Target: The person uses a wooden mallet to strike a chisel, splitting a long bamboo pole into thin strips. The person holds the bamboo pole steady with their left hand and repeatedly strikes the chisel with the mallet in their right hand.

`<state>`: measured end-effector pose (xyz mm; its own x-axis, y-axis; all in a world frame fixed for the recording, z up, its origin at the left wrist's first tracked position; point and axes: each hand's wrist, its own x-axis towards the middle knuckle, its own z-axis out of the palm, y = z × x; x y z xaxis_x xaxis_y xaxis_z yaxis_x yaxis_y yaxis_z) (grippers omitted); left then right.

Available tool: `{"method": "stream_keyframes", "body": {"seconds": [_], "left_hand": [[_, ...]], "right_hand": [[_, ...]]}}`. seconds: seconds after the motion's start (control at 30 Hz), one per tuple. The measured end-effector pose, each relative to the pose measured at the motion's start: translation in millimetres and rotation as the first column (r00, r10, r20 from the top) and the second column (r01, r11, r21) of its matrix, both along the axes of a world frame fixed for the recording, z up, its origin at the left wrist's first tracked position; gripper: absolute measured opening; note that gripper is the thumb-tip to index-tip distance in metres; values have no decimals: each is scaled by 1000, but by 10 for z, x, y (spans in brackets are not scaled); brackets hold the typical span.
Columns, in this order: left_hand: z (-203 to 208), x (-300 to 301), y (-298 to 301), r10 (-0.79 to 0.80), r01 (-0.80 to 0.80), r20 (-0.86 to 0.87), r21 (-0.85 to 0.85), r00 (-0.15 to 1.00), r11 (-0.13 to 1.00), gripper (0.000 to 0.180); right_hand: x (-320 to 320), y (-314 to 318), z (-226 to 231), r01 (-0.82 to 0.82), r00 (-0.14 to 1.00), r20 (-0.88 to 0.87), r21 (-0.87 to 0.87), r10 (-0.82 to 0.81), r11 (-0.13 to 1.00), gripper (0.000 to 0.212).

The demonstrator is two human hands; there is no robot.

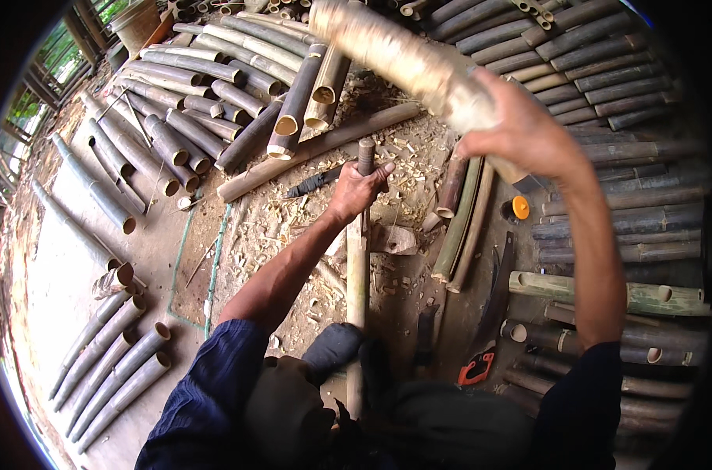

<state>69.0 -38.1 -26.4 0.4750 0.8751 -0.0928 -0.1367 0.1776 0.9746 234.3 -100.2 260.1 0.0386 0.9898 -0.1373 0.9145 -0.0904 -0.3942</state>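
Gripping wooden club (407, 63) (blurred), right hand (522, 125) raised.

The floor (160, 258) is pale grey at its left side, darker and browner toward its middle and right edge. Near the floor's far left corner stands an openwork wall (81, 35) of dark poles, green foliage (59, 48) showing through its gaps; bright daylight falls from this side.

Site: bamboo workshop. Evidence: cut bamboo lengths (618, 223) in stacks; pale shavings (254, 229) littering floor (148, 274); orange-handled saw (490, 317).
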Motion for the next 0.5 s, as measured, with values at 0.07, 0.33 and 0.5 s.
{"method": "stream_keyframes", "body": {"seconds": [0.07, 0.33, 0.5], "left_hand": [[-30, -1, 45, -16, 16, -38, -1, 999, 1000, 48], [-54, 126, 37, -52, 54, -43, 35, 998, 998, 53], [-27, 40, 26, -23, 24, -32, 30, 999, 999, 49]], "right_hand": [[129, 67, 463, -108, 958, -246, 164, 146, 981, 71], [19, -96, -601, 86, 980, -191, 127, -60, 988, 84], [-46, 18, 132, -14, 963, -269, -23, 8, 1000, 84]]}}
